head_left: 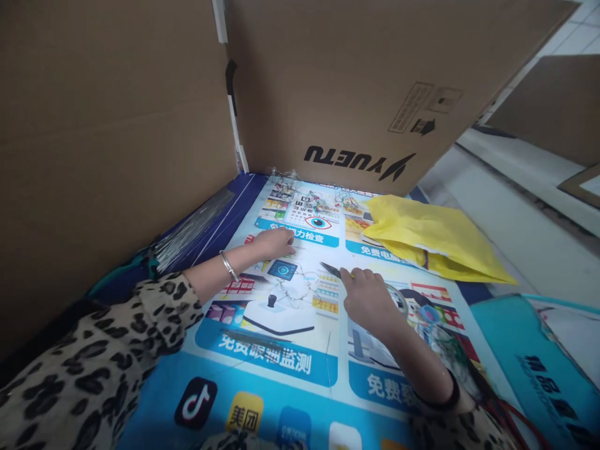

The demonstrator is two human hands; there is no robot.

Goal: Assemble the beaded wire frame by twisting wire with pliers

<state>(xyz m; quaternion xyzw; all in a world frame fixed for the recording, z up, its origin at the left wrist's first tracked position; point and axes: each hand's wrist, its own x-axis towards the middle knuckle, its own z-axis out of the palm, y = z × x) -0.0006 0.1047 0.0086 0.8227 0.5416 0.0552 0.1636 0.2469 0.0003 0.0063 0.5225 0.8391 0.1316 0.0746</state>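
Note:
My left hand (pixel 277 244), with a silver bangle at the wrist, reaches over the printed poster sheet (pixel 300 253). Its fingers are pinched together; anything between them is too small to make out. My right hand (pixel 370 303) is closed around a pointed dark metal tool (pixel 330 270), its tip directed left toward my left hand. The tool's handle is hidden in my palm. Below and between both hands lies a thin wire strand with small beads (pixel 296 294), loose on the sheet.
Tall cardboard panels (pixel 319 87) stand behind and to the left. A bundle of thin straight wires (pixel 187 231) lies at left. Tangled beaded strands (pixel 323 203) rest at the back. At right are a yellow bag (pixel 435 231), a teal bag (pixel 520 350) and dark tangled strands (pixel 452 350).

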